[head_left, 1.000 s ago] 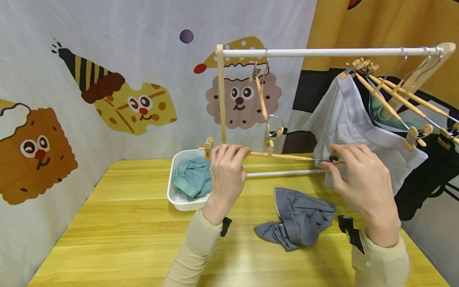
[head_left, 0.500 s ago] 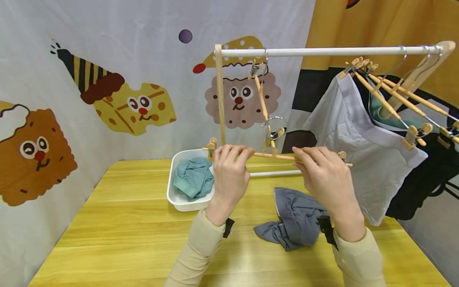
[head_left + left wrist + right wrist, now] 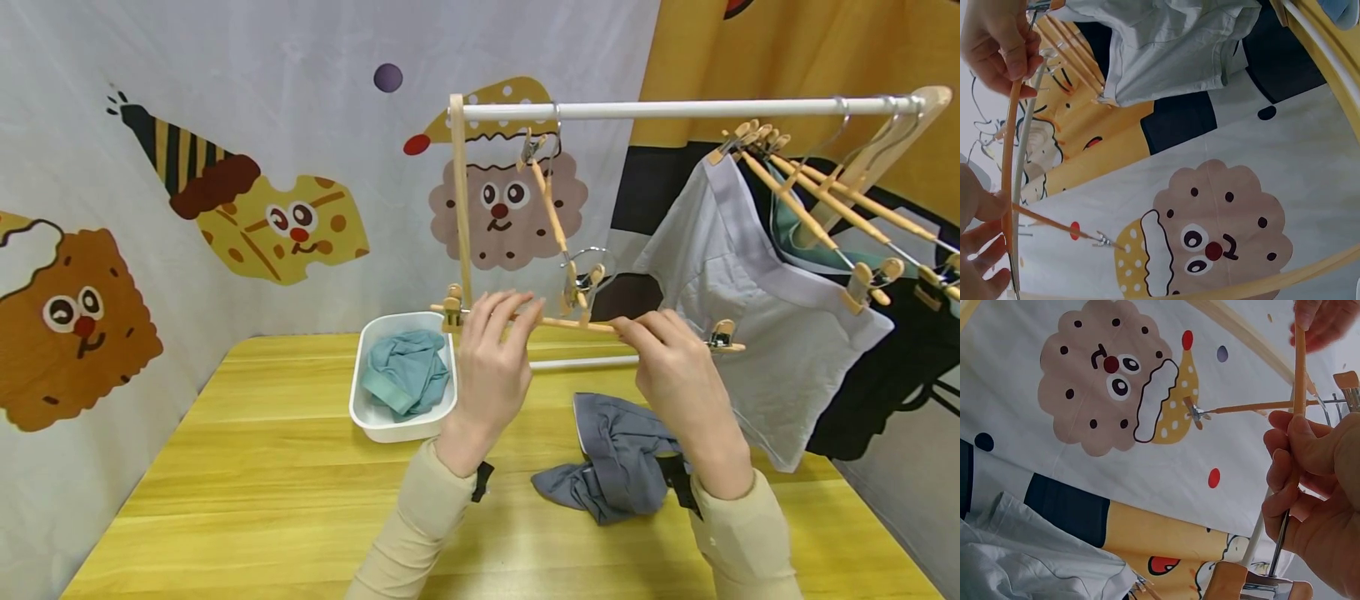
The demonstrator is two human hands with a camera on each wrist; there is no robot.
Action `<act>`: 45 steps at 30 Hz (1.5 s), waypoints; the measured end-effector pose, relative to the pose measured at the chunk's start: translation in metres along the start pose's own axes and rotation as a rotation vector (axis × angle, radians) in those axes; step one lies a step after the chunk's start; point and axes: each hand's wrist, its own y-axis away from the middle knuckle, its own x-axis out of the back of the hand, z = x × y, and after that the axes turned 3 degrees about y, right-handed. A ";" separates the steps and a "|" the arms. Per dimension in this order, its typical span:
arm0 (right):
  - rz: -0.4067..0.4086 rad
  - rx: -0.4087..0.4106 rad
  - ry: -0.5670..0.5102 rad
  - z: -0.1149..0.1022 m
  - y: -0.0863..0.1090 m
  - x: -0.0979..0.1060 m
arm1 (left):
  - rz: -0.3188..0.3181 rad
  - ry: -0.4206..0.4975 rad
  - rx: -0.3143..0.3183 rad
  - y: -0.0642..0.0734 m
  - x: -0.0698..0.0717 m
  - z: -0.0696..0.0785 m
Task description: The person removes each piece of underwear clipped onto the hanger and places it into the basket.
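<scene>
Between my two hands is a wooden clip hanger (image 3: 562,323), held nearly level above the table, with no garment in its clips. My left hand (image 3: 493,360) holds the bar near its left clip (image 3: 452,308). Thumb and fingers of my right hand (image 3: 678,379) grip the bar to the right of its middle; the right clip (image 3: 723,335) sticks out beyond that hand. In the right wrist view the right fingers wrap the bar (image 3: 1299,375). A crumpled grey garment (image 3: 622,458) lies on the table below, partly covered by my right wrist.
A white basin (image 3: 362,417) holds a teal cloth garment (image 3: 405,372). Behind my hands stands a rack with a white rail (image 3: 675,109). One bare clip hanger (image 3: 551,204) hangs at its left, and light grey shorts (image 3: 742,275) with other garments hang at its right.
My right hand has moved left along the bar, from the right clip towards the middle. The hanger has shifted slightly right, and the left fingers have straightened somewhat.
</scene>
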 end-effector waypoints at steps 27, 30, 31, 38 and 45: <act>0.074 -0.100 -0.003 0.008 0.002 -0.002 | -1.535 0.065 -0.058 0.095 -0.080 0.072; 0.070 -0.105 -0.001 0.008 0.003 -0.001 | -1.539 0.083 -0.048 0.101 -0.085 0.075; 0.068 -0.106 0.000 0.008 0.003 -0.001 | -1.533 0.093 -0.047 0.102 -0.086 0.076; 0.046 -0.103 0.011 0.009 0.004 0.001 | -1.518 0.090 -0.113 0.105 -0.100 0.081; 0.049 -0.092 0.019 0.010 0.004 0.000 | -1.602 0.045 -0.095 0.102 -0.118 0.086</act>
